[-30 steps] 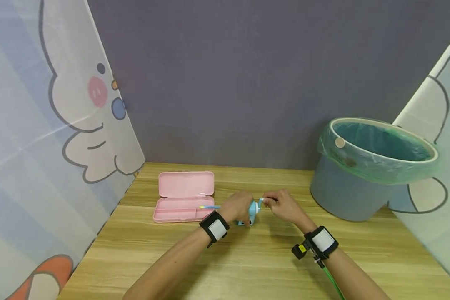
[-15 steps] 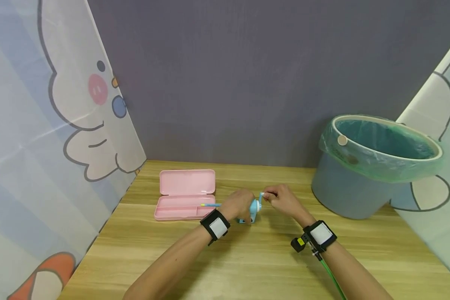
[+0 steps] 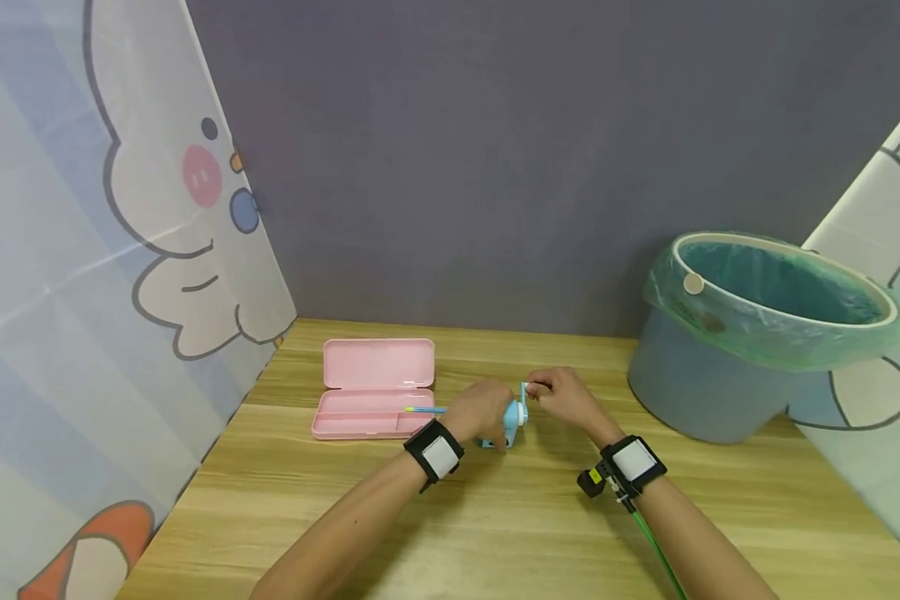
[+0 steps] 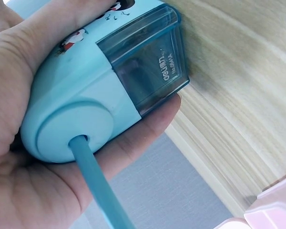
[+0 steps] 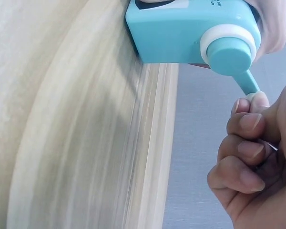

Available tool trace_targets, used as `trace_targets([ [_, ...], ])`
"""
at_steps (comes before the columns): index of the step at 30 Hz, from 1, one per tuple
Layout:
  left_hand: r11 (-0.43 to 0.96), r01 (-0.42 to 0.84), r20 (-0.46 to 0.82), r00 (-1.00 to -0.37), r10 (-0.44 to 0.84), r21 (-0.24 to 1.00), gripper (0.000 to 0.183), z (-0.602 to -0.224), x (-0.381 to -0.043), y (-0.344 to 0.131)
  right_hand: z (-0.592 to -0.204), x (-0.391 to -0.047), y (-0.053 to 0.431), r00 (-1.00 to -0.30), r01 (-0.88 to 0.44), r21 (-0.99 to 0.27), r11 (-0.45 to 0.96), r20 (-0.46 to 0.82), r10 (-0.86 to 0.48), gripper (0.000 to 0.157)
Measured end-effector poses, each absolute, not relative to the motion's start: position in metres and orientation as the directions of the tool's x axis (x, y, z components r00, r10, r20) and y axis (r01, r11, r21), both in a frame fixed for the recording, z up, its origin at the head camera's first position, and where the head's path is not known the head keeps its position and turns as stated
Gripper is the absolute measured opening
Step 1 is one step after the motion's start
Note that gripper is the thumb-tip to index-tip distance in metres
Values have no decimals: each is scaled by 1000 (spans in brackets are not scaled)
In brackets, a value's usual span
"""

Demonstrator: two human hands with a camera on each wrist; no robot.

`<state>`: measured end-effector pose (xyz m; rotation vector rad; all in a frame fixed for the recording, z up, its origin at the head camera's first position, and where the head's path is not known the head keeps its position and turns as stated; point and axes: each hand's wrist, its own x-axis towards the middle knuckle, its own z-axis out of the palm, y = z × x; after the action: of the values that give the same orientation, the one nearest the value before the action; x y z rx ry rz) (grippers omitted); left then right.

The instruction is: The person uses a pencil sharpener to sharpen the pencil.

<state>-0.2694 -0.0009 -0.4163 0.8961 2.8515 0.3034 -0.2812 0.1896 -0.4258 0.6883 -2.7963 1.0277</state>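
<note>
A light-blue crank pencil sharpener [image 4: 81, 90] stands on the table, with a clear shavings drawer [image 4: 152, 62] on one side. My left hand [image 3: 480, 412] grips its body from above, thumb and fingers on opposite sides. A blue pencil [image 4: 97, 179] sticks out of the round hole in the sharpener's front and points left in the head view. On the opposite side, my right hand [image 3: 566, 396] pinches the white knob at the end of the crank handle [image 5: 246, 82], its other fingers curled. In the head view the crank points up.
An open pink pencil case [image 3: 356, 425] lies on the wooden table [image 3: 480, 533] left of the sharpener, the pencil's end overlapping it in the head view. A grey bin [image 3: 705, 383] with a green liner stands at the back right. A grey wall [image 3: 450, 167] rises behind.
The right hand has shifted slightly up with the crank, which has swung from a slight tilt to nearly straight up. The left hand keeps its grip on the sharpener. The view has shifted slightly.
</note>
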Motion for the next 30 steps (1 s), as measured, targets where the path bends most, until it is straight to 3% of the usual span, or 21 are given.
trace_targets([
  [9,820,534,-64,-829,556,205,42,-410,-273,-4,-423,-291,183,-900,-433,-545,718,210,-383,23],
  [18,803,538,-67,-819,570,255,43,-414,-270,-2,-435,-290,185,-898,-428,-515,742,150,-414,27],
  [30,799,529,-81,-818,570,285,43,-415,-268,-3,-442,-287,185,-896,-434,-452,779,124,-427,19],
])
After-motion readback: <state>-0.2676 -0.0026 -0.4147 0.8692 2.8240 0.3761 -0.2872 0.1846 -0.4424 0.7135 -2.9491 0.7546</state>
